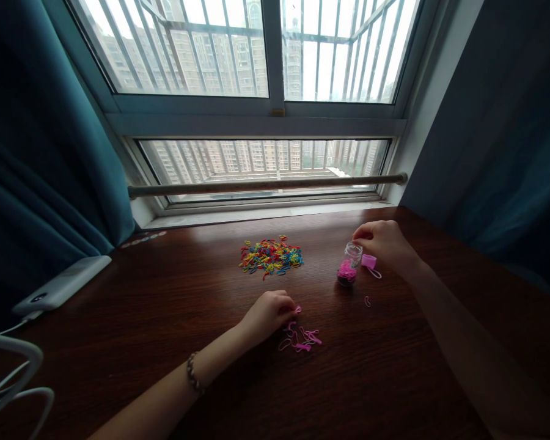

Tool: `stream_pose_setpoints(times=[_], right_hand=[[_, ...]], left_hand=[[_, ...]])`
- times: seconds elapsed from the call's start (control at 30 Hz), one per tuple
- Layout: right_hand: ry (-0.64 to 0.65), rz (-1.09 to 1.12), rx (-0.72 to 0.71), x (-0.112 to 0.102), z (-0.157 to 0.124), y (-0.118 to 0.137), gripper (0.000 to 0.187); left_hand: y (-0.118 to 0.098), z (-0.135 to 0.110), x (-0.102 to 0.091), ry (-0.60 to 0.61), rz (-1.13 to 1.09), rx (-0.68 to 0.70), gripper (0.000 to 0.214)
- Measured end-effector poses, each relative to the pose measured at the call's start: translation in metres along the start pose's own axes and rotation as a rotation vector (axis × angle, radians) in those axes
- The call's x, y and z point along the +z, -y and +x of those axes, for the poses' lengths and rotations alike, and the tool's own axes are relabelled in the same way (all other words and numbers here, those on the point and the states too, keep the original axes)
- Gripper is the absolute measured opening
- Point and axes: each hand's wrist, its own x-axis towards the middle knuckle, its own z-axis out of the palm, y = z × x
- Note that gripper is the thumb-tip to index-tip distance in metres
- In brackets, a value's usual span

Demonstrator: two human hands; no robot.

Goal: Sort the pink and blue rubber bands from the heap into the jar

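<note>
My left hand is closed in a pinch on a small pink rubber band, just above the table. Beside its fingertips lies a loose group of pink rubber bands. My right hand is at the mouth of a small clear jar, its thumb and finger pressed together over the rim. Whatever those fingers hold is too small to make out. Upright on the table, the jar contains a clump of pink bands. A pink cap with a pale loop lies right of the jar.
A pile of red, yellow, blue and green bands is spread behind my left hand. One stray pink band lies in front of the jar. At the left are a white power bank with a cable and a white tubular object.
</note>
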Motion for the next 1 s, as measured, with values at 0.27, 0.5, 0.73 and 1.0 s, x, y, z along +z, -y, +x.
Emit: stream_pose_setpoints(times=[0.27,0.5,0.73,1.0], right_hand=[[0.002,0.038,-0.063,0.004,0.001,-0.004,0.016],[-0.079,0.022,-0.063,-0.005,-0.004,0.004,0.017],[0.338,0.067,0.004,-0.002,-0.041,0.003,0.017],[0.474,-0.338,0.311,0.059,-0.077,-0.032,0.014]], left_hand=[[-0.001,0.001,-0.005,0.015,0.015,0.002,0.025],[-0.010,0.000,-0.023,0.061,0.054,0.008,0.025],[-0.003,-0.003,-0.024,0.099,0.010,-0.078,0.019],[-0.005,-0.003,-0.003,0.029,0.045,-0.075,0.024]])
